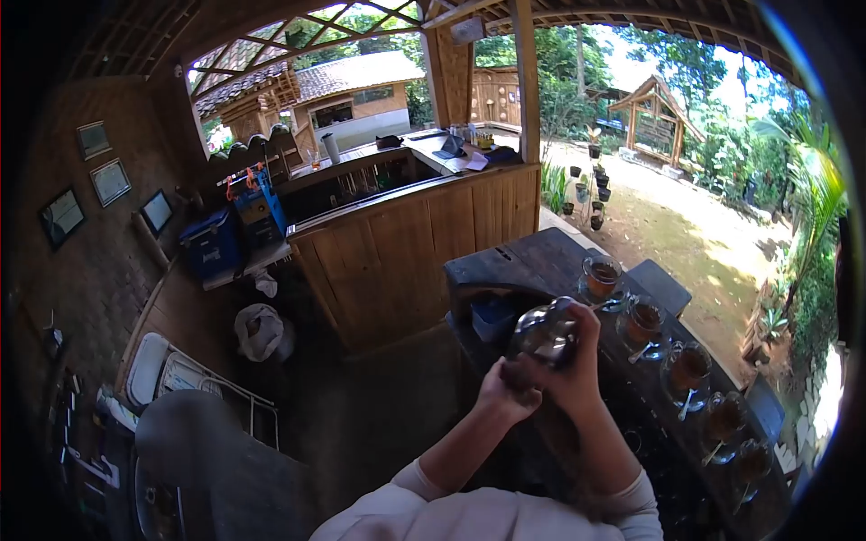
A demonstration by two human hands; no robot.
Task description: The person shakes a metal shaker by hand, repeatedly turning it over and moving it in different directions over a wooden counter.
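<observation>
Both hands are around a shiny, rounded glass vessel (544, 332), held tilted above the near side of the dark wooden counter (514, 257). My left hand (510, 389) is closed at its lower end. My right hand (575, 356) wraps its right side, with fingers over the top. Whether it is a jar or a pot, and what is inside, I cannot make out. Just to the right, a glass cup of brown drink (601, 281) stands on a saucer with a spoon. Several similar cups, such as this glass cup (642, 323), line the counter toward me.
A blue container (493, 319) sits on a shelf under the counter top. Ahead stands a wooden bar (397, 248) with items on it. A white folding chair (180, 374), a pale sack (260, 332) and a blue cooler box (212, 243) are on the left. Stools (660, 287) stand beyond the counter.
</observation>
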